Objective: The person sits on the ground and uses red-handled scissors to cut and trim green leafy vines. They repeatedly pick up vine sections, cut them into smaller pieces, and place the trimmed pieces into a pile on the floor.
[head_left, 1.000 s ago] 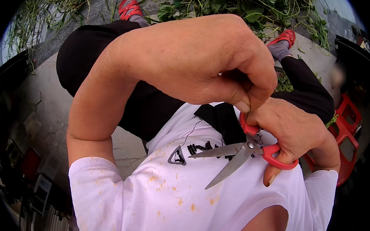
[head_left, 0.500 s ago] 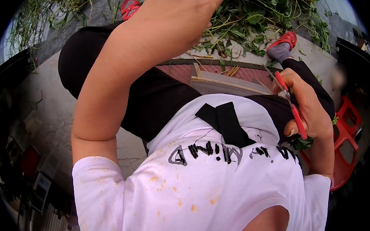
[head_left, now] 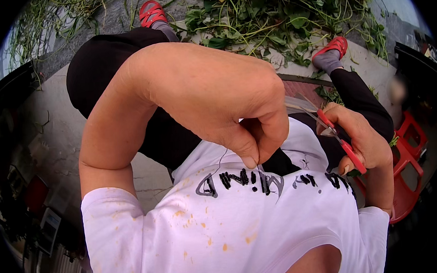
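My left hand point(head_left: 215, 96) hangs over the front of my white T-shirt point(head_left: 200, 244), thumb and forefinger pinched together close to its black lettering point(head_left: 237, 178). A loose dark thread point(head_left: 222, 157) curves on the shirt beside these fingertips. Whatever the pinch holds is too small to make out. On the right, my right hand point(head_left: 357, 132) grips red-handled scissors point(head_left: 351, 153), the blades pointing up and left and slightly apart. Part of a black ribbon point(head_left: 279, 163) on the shirt shows behind my left fingers.
Leafy green vines point(head_left: 270, 11) lie heaped on the ground beyond my feet, which wear red sandals point(head_left: 152, 13). More stems point(head_left: 56, 21) spread at the far left. A red plastic chair point(head_left: 407, 184) stands at my right side.
My left hand has come down from over the vines to the shirt's lettering, fingers pinched. My right hand has lowered slightly with the scissors still in it.
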Demonstrator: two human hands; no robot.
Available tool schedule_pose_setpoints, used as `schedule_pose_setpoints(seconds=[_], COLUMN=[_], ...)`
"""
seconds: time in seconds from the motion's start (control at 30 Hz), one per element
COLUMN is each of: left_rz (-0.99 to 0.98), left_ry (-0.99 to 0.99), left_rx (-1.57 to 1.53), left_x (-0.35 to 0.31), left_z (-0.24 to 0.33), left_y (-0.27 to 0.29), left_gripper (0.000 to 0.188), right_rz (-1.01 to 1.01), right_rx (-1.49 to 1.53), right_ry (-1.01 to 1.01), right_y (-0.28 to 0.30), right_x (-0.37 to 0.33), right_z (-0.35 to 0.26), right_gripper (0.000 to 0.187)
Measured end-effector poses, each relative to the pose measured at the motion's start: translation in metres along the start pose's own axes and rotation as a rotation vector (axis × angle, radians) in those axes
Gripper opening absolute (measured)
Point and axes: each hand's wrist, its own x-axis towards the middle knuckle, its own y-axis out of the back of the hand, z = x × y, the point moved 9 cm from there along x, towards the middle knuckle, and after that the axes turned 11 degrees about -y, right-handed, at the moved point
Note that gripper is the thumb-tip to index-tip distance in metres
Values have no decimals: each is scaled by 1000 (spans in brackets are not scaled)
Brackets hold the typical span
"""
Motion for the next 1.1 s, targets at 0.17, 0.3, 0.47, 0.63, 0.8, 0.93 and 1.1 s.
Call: schedule_pose_setpoints(seconds=[0.17, 0.3, 0.47, 0.63, 0.8, 0.93, 1.1], left_rz=[18, 46, 79, 86, 81, 97, 118], left_ry=[-25, -93, -164, -173, -168, -179, -183], left_rx=[55, 49, 51, 97, 128, 139, 134], left_x=[-1, 0, 1, 3, 4, 4, 5], left_z=[5, 8, 17, 16, 15, 16, 15], left_y=[7, 9, 11, 12, 12, 12, 10], left_gripper=[8, 9, 7, 6, 5, 5, 6], right_rz=[-113, -153, -188, -226, -232, -267, -267], right_rx=[-66, -67, -86, -114, -136, -117, -104], right_ry=[15, 49, 64, 67, 89, 91, 131], right_y=[-7, -9, -13, -15, -18, -23, -27], right_x=[4, 3, 10, 18, 28, 34, 40], right_z=[-16, -21, -31, -42, -50, -56, -60], right_gripper=[82, 79, 76, 75, 75, 73, 72])
